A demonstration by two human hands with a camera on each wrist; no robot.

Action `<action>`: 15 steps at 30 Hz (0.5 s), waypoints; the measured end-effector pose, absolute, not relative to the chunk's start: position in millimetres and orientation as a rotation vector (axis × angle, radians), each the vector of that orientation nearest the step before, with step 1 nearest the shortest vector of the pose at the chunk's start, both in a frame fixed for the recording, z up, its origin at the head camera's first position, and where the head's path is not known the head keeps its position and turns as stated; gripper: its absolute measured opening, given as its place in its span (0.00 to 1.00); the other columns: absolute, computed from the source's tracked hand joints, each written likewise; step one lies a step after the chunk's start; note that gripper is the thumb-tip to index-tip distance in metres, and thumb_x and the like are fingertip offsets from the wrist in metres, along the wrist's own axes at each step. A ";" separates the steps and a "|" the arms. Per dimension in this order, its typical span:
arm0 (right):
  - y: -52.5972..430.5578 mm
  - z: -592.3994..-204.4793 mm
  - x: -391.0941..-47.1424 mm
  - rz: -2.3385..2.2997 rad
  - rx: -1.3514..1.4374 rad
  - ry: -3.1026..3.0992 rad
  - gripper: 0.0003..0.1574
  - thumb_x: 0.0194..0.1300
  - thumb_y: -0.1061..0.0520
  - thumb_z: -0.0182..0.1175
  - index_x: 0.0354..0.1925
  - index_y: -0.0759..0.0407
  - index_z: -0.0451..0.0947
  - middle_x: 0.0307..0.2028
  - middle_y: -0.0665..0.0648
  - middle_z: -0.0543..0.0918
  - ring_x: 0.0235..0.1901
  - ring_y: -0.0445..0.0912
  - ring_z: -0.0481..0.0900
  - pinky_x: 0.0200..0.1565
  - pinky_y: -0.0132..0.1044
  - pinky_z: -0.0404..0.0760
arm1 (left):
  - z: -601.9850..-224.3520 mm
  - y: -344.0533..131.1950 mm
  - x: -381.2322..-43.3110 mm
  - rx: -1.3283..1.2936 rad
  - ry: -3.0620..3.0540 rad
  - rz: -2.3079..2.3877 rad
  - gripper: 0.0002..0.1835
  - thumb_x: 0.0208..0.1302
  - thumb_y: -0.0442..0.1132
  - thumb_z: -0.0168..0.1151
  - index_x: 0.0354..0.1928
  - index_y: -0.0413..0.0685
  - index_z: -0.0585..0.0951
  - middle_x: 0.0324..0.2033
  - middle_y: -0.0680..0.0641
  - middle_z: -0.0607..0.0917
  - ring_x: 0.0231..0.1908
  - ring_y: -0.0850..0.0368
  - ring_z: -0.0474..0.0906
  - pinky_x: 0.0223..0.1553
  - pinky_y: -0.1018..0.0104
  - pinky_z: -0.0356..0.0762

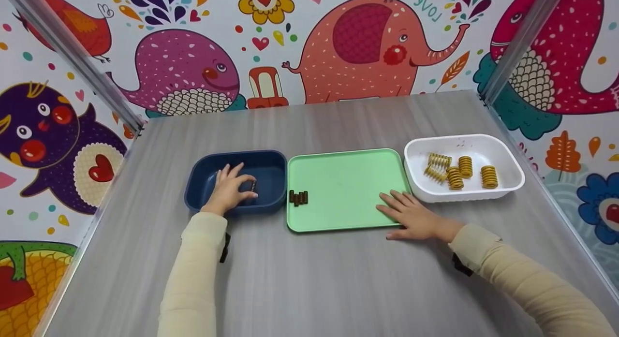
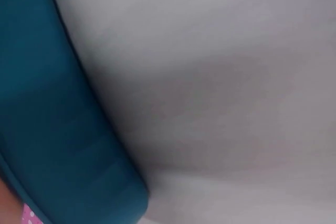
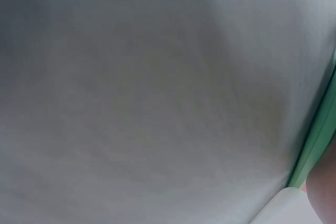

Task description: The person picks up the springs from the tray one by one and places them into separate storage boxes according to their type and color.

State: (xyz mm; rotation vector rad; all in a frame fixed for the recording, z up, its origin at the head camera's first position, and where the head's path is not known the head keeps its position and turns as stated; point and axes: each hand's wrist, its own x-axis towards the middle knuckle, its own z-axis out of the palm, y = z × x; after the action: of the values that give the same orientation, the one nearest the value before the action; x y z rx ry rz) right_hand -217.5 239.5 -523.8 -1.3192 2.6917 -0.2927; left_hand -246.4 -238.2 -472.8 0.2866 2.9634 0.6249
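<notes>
My left hand (image 1: pixel 227 189) reaches into the dark blue bin (image 1: pixel 193 182). Between its thumb and index fingertip it pinches a small dark coil spring (image 1: pixel 253 185), the other fingers being spread. On the left edge of the light green tray (image 1: pixel 348 192), several small dark brown springs (image 1: pixel 298 197) lie side by side. My right hand (image 1: pixel 411 217) rests with fingers spread on the tray's lower right corner. The left wrist view catches mainly the bin's outer wall (image 2: pixel 68 129), the right wrist view the tray's rim (image 3: pixel 315 140); the fingers are hidden in both.
A white bin (image 1: pixel 464 194) holding several larger yellow springs (image 1: pixel 455 178) stands right of the tray. The three containers sit in a row on a grey wood-grain table (image 1: pixel 338 279). Printed cartoon panels (image 1: pixel 271 42) and metal posts (image 1: pixel 520 47) border it behind and at the sides.
</notes>
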 end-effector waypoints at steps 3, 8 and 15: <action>239.6 -524.3 -217.4 -0.289 -1.317 2.695 0.48 0.59 0.35 0.55 0.68 0.59 0.57 0.68 0.66 0.52 0.67 0.65 0.46 0.61 0.62 0.45 | -472.8 -238.6 -246.0 0.285 2.957 0.627 0.22 0.54 0.48 0.65 0.51 0.49 0.79 0.68 0.39 0.55 0.67 0.33 0.38 0.64 0.39 0.33; 239.7 -524.5 -217.3 -0.289 -1.311 2.700 0.48 0.59 0.34 0.54 0.68 0.59 0.57 0.68 0.66 0.52 0.67 0.64 0.47 0.62 0.61 0.45 | -472.8 -239.1 -245.4 0.286 2.961 0.630 0.22 0.55 0.48 0.65 0.51 0.50 0.79 0.68 0.39 0.55 0.68 0.33 0.38 0.64 0.40 0.32; 239.9 -525.5 -218.0 -0.284 -1.309 2.694 0.48 0.59 0.33 0.53 0.68 0.58 0.56 0.69 0.65 0.51 0.67 0.64 0.45 0.62 0.60 0.44 | -466.2 -229.8 -244.4 0.195 3.034 0.671 0.26 0.58 0.50 0.62 0.56 0.47 0.74 0.68 0.38 0.56 0.68 0.34 0.41 0.65 0.40 0.37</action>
State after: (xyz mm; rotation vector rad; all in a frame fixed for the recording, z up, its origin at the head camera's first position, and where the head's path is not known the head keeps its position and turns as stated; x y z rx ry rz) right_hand -218.0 239.9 -525.5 -1.3086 2.6941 -0.2838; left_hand -244.4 -229.8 -466.2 0.1946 3.0340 0.6711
